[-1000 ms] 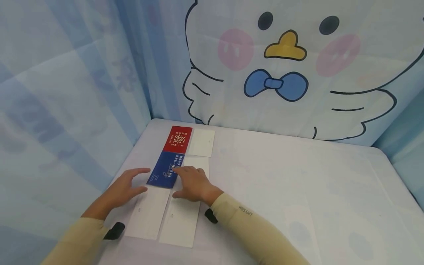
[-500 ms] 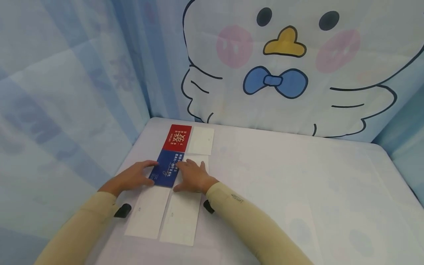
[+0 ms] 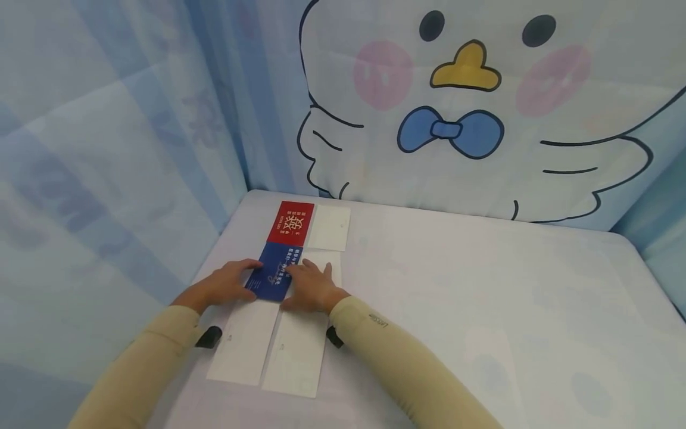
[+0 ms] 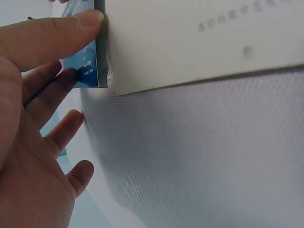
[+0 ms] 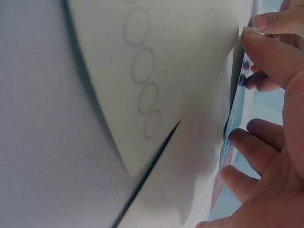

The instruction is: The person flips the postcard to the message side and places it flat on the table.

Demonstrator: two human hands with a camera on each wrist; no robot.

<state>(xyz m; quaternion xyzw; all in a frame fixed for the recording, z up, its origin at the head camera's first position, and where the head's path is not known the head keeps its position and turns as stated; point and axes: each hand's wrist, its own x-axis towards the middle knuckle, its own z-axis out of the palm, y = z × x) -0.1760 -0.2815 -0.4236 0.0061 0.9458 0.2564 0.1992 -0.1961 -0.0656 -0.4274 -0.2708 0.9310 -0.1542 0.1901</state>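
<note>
Lightly, both hands' straight fingers (image 3: pixel 243 266) press the blue card's (image 3: pixel 274 275) side edges; thin, stiff and probably slippery, best gripped there.

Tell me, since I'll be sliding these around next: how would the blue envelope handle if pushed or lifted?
The blue envelope lies flat and thin, so it is probably light and slides easily on the table. Both hands steady its edges, hinting it shifts readily. Lifted, it would likely flex.

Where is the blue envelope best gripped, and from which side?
Probably by its two long edges, one hand per side. The blue envelope lies flat on the table, so fingertips must work under an edge; the left hand and right hand already flank it.
</note>
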